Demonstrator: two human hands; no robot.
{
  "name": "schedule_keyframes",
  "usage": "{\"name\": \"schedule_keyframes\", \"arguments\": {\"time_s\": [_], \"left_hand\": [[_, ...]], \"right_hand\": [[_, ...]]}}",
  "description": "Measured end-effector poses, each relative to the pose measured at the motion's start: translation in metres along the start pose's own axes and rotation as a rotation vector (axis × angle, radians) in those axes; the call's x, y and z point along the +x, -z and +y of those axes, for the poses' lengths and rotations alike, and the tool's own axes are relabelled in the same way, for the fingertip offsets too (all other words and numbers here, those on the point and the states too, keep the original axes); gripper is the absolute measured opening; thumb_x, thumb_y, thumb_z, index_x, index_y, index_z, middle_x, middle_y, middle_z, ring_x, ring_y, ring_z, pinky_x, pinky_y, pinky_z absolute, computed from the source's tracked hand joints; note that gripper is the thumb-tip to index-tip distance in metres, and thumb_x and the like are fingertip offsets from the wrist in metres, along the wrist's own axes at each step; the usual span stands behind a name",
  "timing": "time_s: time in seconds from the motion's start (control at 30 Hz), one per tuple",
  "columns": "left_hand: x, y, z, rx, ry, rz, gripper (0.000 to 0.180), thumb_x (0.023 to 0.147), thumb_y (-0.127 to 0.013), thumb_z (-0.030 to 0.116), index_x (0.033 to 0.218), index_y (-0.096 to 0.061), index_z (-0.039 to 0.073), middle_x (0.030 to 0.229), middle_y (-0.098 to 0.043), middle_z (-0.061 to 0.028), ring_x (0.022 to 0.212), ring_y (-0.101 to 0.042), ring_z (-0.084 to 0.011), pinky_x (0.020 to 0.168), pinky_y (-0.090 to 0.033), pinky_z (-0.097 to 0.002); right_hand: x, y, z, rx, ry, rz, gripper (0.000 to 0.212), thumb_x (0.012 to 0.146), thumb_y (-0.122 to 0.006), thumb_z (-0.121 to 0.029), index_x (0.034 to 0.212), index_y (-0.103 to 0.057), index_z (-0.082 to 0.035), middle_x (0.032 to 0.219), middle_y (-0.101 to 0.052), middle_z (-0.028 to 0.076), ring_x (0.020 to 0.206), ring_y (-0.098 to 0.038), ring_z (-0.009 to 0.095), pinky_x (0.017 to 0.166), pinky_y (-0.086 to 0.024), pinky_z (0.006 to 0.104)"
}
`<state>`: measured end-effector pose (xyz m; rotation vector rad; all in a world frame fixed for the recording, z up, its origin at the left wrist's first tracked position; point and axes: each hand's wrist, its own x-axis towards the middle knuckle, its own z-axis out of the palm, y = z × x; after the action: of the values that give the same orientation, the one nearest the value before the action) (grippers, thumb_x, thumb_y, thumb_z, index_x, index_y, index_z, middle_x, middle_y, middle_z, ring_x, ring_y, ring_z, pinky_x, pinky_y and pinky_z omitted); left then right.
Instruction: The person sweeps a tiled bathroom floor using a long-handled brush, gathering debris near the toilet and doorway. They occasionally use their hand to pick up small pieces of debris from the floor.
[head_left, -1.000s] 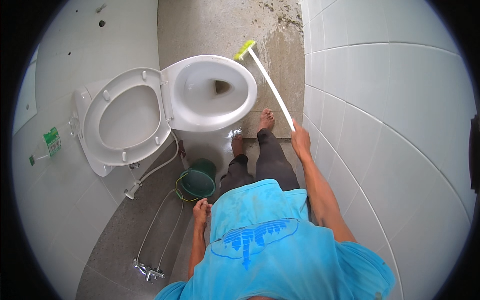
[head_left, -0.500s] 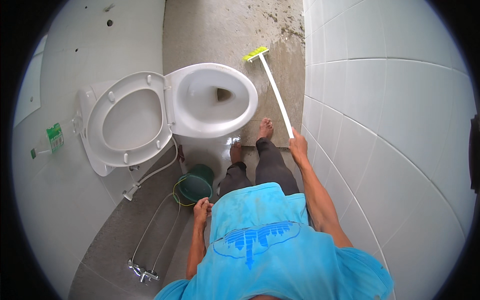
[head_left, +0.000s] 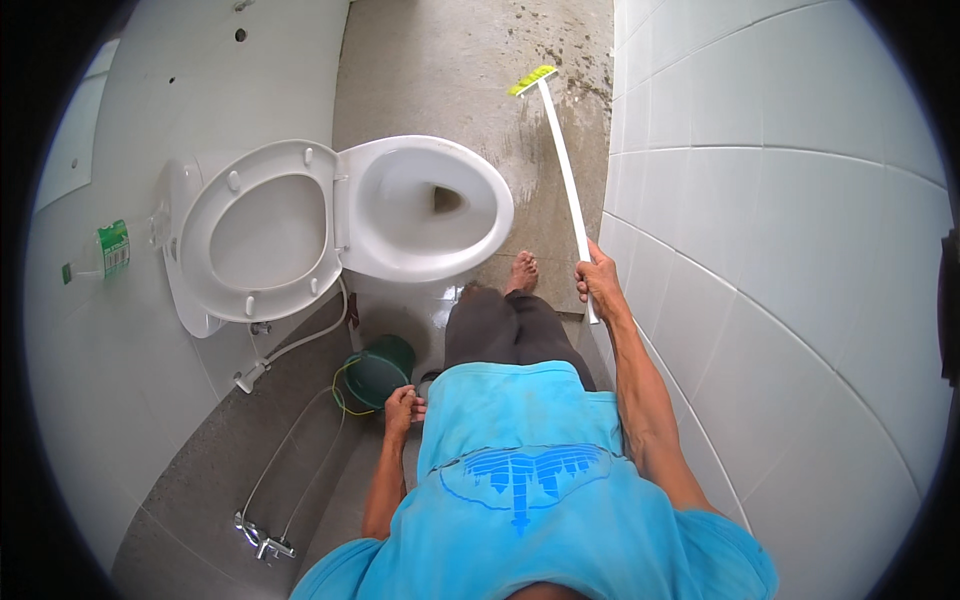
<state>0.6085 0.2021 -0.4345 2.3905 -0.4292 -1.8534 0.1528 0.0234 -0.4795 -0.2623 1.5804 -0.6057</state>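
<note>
My right hand (head_left: 599,280) is wrapped round the long white handle of a floor brush (head_left: 566,172), close to the handle's near end. The yellow-green bristle head lies on the concrete floor ahead, beyond the toilet bowl. Down at my left side, my left hand (head_left: 403,408) is closed beside a dark green bucket (head_left: 378,370); whether anything is in its curled fingers is hidden. A yellow cord or handle loops at the bucket's rim. The white toilet (head_left: 430,150) stands to the left of the brush, its lid and seat (head_left: 262,302) raised.
A white tiled wall (head_left: 760,220) runs close along my right. On the left are a clear plastic bottle with a green label (head_left: 113,246) by the tank, a chrome tap (head_left: 262,537) and a thin hose. Wet patches and dark dirt mark the concrete floor (head_left: 430,70).
The brush head has moved farther ahead and slightly right, away from me. My right hand now grips with a short handle end showing below it. My left hand stays by the bucket.
</note>
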Motion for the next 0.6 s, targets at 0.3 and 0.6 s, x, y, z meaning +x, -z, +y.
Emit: {"name": "schedule_keyframes", "arguments": {"time_s": [0.3,0.6], "left_hand": [[0.022,-0.033,0.021,-0.121,-0.035,-0.058,0.034,0.096,-0.053,0.020,0.123,-0.056,-0.001,0.087,-0.066,-0.0108,0.067,-0.065,-0.0180,0.056,-0.056,-0.0299],[0.036,-0.050,0.070,-0.254,0.000,0.005,0.037,0.097,-0.054,0.021,0.126,-0.053,-0.001,0.090,-0.065,-0.0118,0.067,-0.065,-0.0179,0.057,-0.056,-0.0286]], "right_hand": [[0.036,-0.017,-0.104,-0.470,0.195,-0.222,0.072,0.076,-0.050,-0.004,0.147,-0.040,-0.005,0.061,-0.050,0.001,0.047,-0.046,0.010,0.041,-0.043,0.0281],[0.101,0.024,-0.269,-1.099,0.282,0.127,0.053,0.085,-0.052,-0.005,0.138,-0.050,-0.004,0.063,-0.058,0.009,0.049,-0.057,0.018,0.042,-0.048,0.0348]]}}
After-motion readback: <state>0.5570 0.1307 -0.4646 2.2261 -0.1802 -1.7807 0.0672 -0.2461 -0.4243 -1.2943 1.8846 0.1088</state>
